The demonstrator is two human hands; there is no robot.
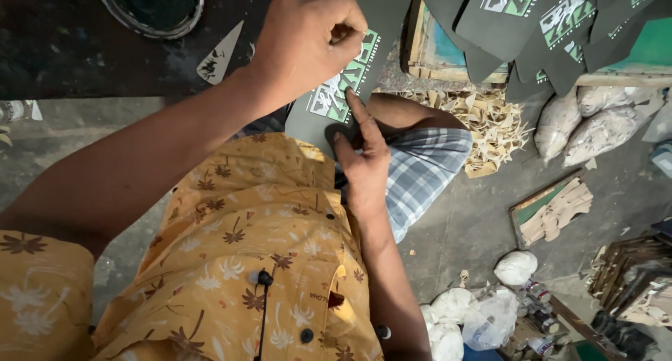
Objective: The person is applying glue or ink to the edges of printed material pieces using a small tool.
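- Both hands are on one dark grey sole-shaped cutout (329,102) with a green and white print, which rests across the person's knee at the edge of the dark worktable (70,46).
- Left hand (311,36) is balled into a fist over the upper half of the print; looks like it's pinching or pressing something small, but I can't tell what's inside the fist.
- Right hand (364,154) grips the lower edge of the cutout, thumb on its face and forefinger pointing up along the print.
- My read: it's the printing or touch-up step on this one piece. Next move probably needs the right hand to keep the piece dead steady while the left works, or the print smears.
- Counts: one cutout in hand, one pile of printed cutouts (546,25) at top right (maybe eight or so, overlapping, hard to be exact), one round ink tin (150,8), one triangular scraper (220,53), two pale sacks (595,126) under the pile, a heap of offcuts (483,126).
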